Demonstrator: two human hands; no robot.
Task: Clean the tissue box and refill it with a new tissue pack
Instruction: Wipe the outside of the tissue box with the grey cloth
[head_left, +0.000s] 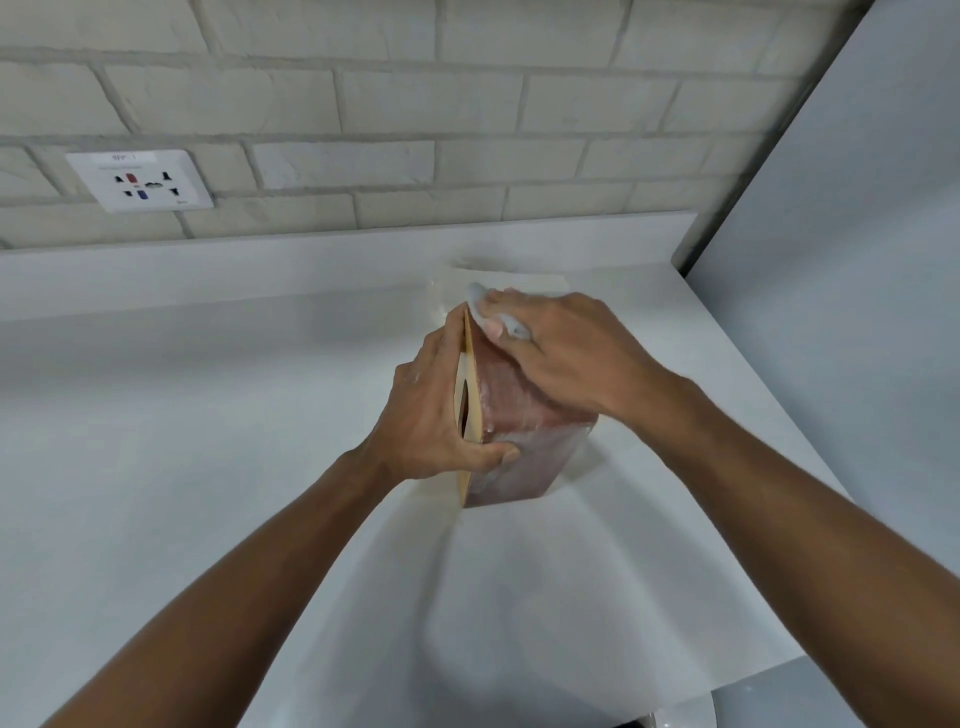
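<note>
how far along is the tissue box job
Cleaning is under way. The left hand grips the box, tipped on its side, while the right hand rubs a white cloth over its brown face. No tissue shows at the slot, so it looks emptied. Left: the refill; a pale bundle behind the box, maybe the new pack, lies outside it.

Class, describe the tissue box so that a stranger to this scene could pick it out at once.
Below the white brick wall lies a white counter. Near its middle, the left hand grips the tissue box, tipped on its side. It alone is reddish-brown, with a tan slotted face.
</note>
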